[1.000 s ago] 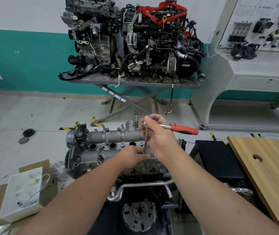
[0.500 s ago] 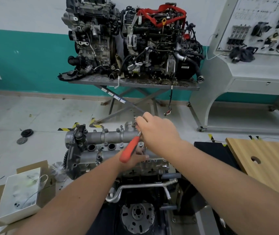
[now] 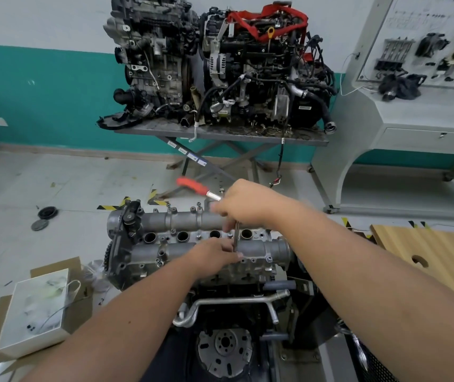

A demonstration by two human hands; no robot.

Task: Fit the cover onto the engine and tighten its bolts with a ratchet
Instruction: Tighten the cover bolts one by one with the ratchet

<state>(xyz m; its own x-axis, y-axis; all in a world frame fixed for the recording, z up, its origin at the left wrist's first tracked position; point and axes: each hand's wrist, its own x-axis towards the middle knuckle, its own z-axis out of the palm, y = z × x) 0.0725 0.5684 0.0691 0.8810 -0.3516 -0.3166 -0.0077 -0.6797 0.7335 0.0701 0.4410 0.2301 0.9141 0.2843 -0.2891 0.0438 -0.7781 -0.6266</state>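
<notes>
The grey aluminium cover (image 3: 181,249) sits on top of the engine (image 3: 226,351) in front of me, with several bolts along its edges. My right hand (image 3: 250,202) grips the head end of a ratchet (image 3: 197,186) whose red handle points up and to the left. A thin extension bar (image 3: 236,235) runs straight down from that hand to the cover's front edge. My left hand (image 3: 215,256) rests on the cover and pinches the lower end of the bar. The bolt under the bar is hidden by my fingers.
A white box (image 3: 35,310) on cardboard lies on the floor at the left. A wooden board (image 3: 435,260) with a hole stands at the right. Two other engines (image 3: 220,62) sit on a lift table behind, and a grey training console (image 3: 413,106) at the back right.
The red handle swung round from pointing right, through down-left, to up-left now. My right hand turned with it; my left hand stayed at the bar's lower end.
</notes>
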